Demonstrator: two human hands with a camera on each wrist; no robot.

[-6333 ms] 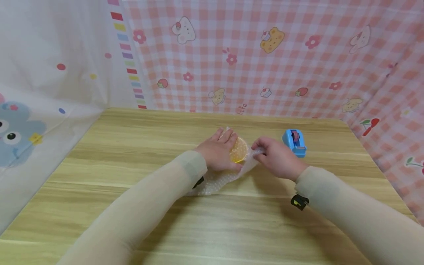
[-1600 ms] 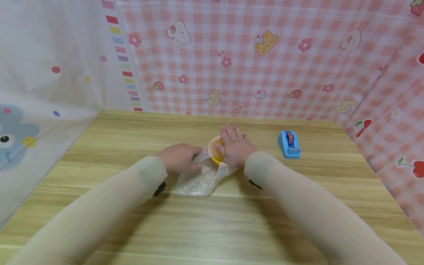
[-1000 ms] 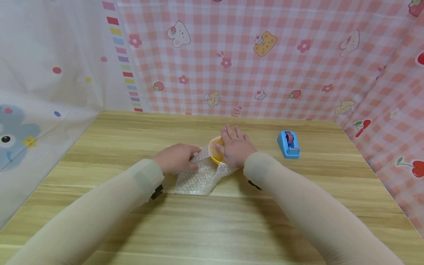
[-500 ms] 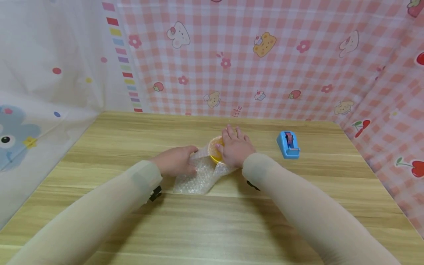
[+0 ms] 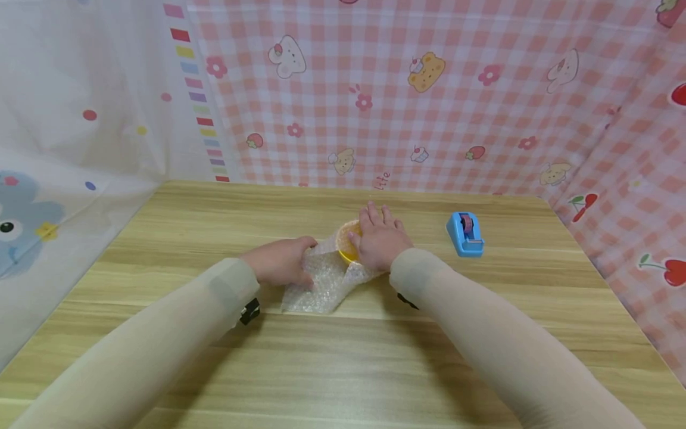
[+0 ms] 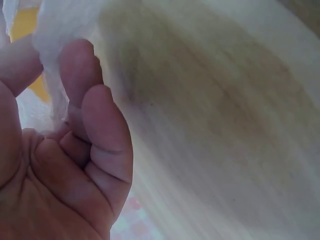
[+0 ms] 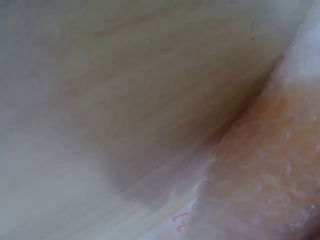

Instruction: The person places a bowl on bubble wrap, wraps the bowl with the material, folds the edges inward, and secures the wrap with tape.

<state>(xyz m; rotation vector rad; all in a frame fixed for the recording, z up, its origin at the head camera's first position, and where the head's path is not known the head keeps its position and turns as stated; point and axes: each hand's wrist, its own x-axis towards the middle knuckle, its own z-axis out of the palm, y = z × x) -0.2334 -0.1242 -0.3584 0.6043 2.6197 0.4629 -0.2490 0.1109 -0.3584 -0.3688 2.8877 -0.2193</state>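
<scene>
A round yellow object (image 5: 349,256), its kind obscured, lies partly wrapped in bubble wrap (image 5: 321,286) mid-table. My right hand (image 5: 383,241) presses down on it from the right, fingers extended over the wrap. In the right wrist view, bubble wrap (image 7: 265,170) with an orange tint bulges along the right side. To the left, my left hand (image 5: 278,262) pinches a free edge of the wrap between thumb and fingers. Its curled fingers (image 6: 107,120) show in the left wrist view, with the wrap and a patch of yellow behind them.
A blue tape dispenser (image 5: 465,234) with a pink roll stands to the right of my right hand. Pink checked cloth (image 5: 321,89) hangs behind the wood-grain table (image 5: 343,369), and white printed cloth (image 5: 107,137) hangs at the left.
Some seconds ago my left hand pressed the object and my right held the wrap; they have swapped. Lately my left hand has shifted slightly left with the wrap's edge, while the right stays put.
</scene>
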